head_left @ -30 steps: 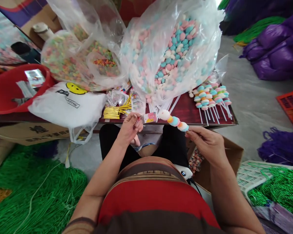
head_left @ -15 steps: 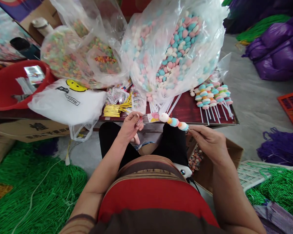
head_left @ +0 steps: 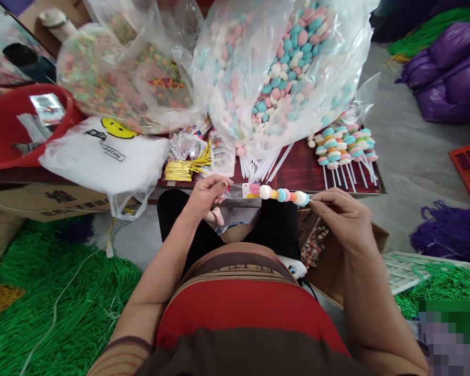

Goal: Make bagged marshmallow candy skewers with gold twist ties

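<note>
The big bag of pink, blue and white sweets sits on the worktop, and the skewer is held up on the person's side of it, near the worktop's front edge. The skewer lies almost level, its sweets white, yellow, blue, pink and orange. The right hand, nearer the person than the big bag and to its right, has its fingers closed in a pinch on the stick end. The left hand, nearer the person than the big bag and to its left, has its fingers closed on one end of a clear wrapper with a pink and yellow print. The wrapper's other end meets the white sweet at the skewer's tip; whether any of the skewer is inside, I cannot tell. Loose white sticks poke out just in front of the big bag. To its right lies a row of loaded skewers, sticks towards the person. Left of the big bag are yellow ties, small packets, a white bag with a smiley and, farther left, a red bowl. A bag of gummies leans against the big bag's left side.
</note>
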A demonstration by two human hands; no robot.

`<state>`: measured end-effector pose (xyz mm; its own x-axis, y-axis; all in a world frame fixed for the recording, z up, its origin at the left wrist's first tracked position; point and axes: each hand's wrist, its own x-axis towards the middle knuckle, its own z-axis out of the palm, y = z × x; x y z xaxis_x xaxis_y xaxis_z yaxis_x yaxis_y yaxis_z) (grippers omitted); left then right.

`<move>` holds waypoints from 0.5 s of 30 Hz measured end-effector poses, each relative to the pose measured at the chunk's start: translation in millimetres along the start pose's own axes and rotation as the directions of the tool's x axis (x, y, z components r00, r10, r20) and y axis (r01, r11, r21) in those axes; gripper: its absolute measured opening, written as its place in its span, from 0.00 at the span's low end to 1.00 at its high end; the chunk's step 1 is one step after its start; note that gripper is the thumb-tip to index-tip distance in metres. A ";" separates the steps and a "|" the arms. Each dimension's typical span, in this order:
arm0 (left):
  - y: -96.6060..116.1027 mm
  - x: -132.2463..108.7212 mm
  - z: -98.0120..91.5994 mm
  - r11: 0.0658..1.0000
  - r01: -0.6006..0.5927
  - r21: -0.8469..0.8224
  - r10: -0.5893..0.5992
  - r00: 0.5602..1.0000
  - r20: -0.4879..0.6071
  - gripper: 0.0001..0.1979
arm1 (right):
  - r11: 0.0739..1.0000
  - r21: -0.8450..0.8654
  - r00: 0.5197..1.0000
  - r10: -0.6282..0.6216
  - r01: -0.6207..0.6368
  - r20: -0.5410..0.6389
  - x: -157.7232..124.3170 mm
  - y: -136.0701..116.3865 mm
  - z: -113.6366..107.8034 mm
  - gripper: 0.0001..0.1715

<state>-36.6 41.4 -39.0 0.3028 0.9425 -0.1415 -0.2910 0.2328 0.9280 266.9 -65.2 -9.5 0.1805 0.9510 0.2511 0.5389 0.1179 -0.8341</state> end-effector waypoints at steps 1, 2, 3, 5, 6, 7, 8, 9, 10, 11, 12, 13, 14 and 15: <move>0.2 0.1 0.4 1.000 -0.001 -0.010 0.001 1.000 -0.011 0.21 | 0.999 0.023 1.000 0.026 -0.026 0.008 -0.7 1.7 1.0 0.04; 0.2 0.2 1.2 1.000 0.000 -0.031 0.000 1.000 -0.023 0.21 | 0.998 0.047 0.999 0.051 -0.052 0.017 -1.5 3.2 1.9 0.05; 0.0 0.5 2.3 0.998 0.002 -0.061 -0.003 1.000 -0.029 0.21 | 0.994 0.075 0.997 0.074 -0.075 0.021 -2.3 4.5 2.9 0.06; -1.1 0.8 4.7 0.992 0.015 -0.127 -0.018 0.999 -0.030 0.22 | 0.985 0.128 0.994 0.110 -0.113 0.026 -4.2 6.0 5.3 0.07; -1.8 0.9 5.7 0.988 0.022 -0.155 -0.027 0.999 -0.027 0.22 | 0.981 0.147 0.992 0.124 -0.126 0.028 -5.0 6.5 6.6 0.09; -2.7 0.8 6.5 0.984 0.031 -0.177 -0.036 0.999 -0.024 0.22 | 0.978 0.159 0.990 0.134 -0.137 0.031 -5.8 7.0 8.0 0.10; -3.6 0.7 7.1 0.980 0.039 -0.193 -0.044 0.999 -0.021 0.22 | 0.975 0.167 0.989 0.143 -0.146 0.033 -6.5 7.6 9.5 0.11; -4.6 0.5 7.4 0.978 0.048 -0.205 -0.053 0.998 -0.019 0.22 | 0.973 0.173 0.988 0.149 -0.153 0.035 -7.2 8.3 11.0 0.12; -5.4 0.3 7.6 0.975 0.056 -0.214 -0.060 0.998 -0.015 0.22 | 0.971 0.180 0.987 0.156 -0.159 0.034 -7.7 9.2 12.5 0.13; -6.2 0.0 7.7 0.973 0.062 -0.220 -0.065 0.998 -0.007 0.22 | 0.968 0.187 0.986 0.162 -0.166 0.034 -8.2 10.1 13.9 0.13; -6.8 -0.3 7.9 0.972 0.065 -0.226 -0.066 0.998 0.004 0.22 | 0.965 0.195 0.985 0.169 -0.173 0.036 -8.5 11.0 15.2 0.13; -7.3 -0.5 8.1 0.970 0.066 -0.233 -0.064 0.998 0.014 0.22 | 0.963 0.201 0.984 0.174 -0.178 0.038 -8.7 11.6 16.3 0.13; -7.7 -0.6 8.4 0.969 0.066 -0.240 -0.061 0.998 0.026 0.21 | 0.962 0.205 0.983 0.178 -0.183 0.041 -8.8 12.1 17.3 0.12; -8.1 -0.7 8.7 0.967 0.063 -0.246 -0.056 0.998 0.035 0.21 | 0.960 0.209 0.982 0.182 -0.187 0.045 -8.8 12.3 18.0 0.12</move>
<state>-26.6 36.8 -43.5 0.3500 0.9191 -0.1809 -0.4859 0.3432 0.8038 257.1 -67.1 -30.7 0.2381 0.9685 0.0727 0.3115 -0.0052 -0.9502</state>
